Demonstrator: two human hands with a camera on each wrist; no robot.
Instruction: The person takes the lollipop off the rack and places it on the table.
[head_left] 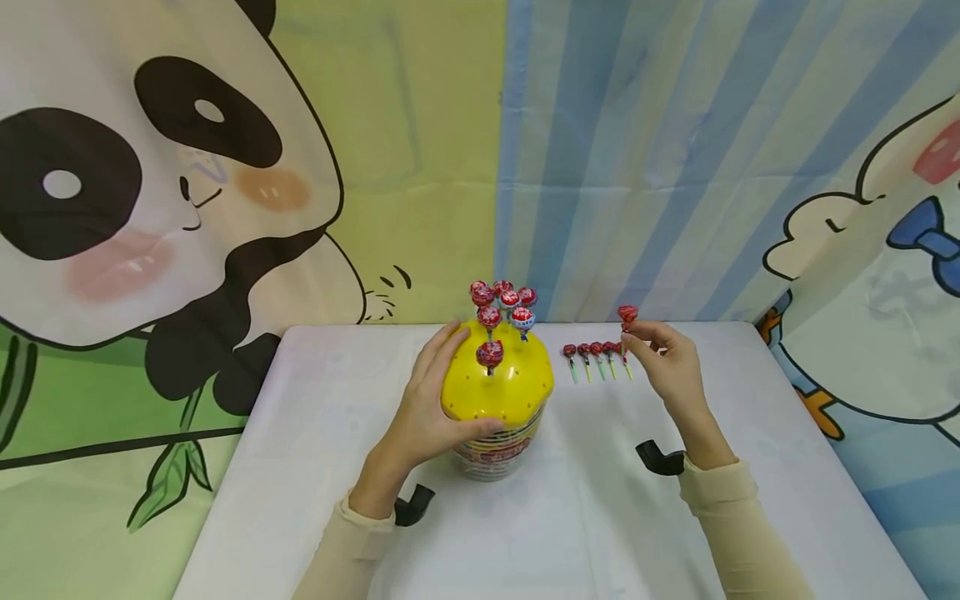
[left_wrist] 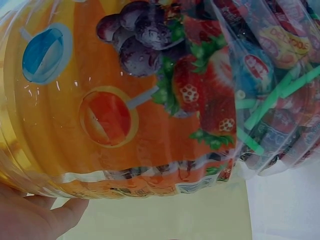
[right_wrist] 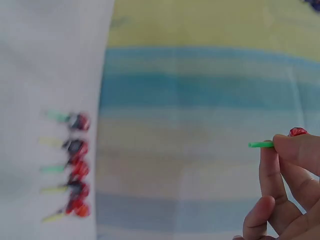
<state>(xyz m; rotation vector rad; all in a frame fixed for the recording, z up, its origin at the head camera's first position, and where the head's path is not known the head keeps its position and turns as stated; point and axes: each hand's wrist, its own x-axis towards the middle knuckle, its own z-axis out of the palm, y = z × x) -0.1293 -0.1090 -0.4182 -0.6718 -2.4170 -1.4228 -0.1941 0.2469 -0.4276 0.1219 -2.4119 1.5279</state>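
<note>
A clear ribbed jar (head_left: 491, 458) with a yellow lid (head_left: 498, 392) stands on the table, and several red-wrapped lollipops rise from the lid's top. My left hand (head_left: 435, 400) rests around the lid's left side, thumb along its front edge. In the left wrist view the jar's fruit-printed label (left_wrist: 150, 115) fills the frame, with wrapped candies and green sticks behind the plastic. My right hand (head_left: 663, 358) holds up one red lollipop (head_left: 627, 313), pinching its green stick (right_wrist: 261, 144) between thumb and forefinger. Beside that hand lies a row of lollipops (head_left: 596, 348).
The white table (head_left: 600, 517) carries the jar in its middle and the lollipop row toward its back edge. Behind it hangs a cloth backdrop (head_left: 420, 150) printed with a panda and stripes. A black curved piece sits at each wrist.
</note>
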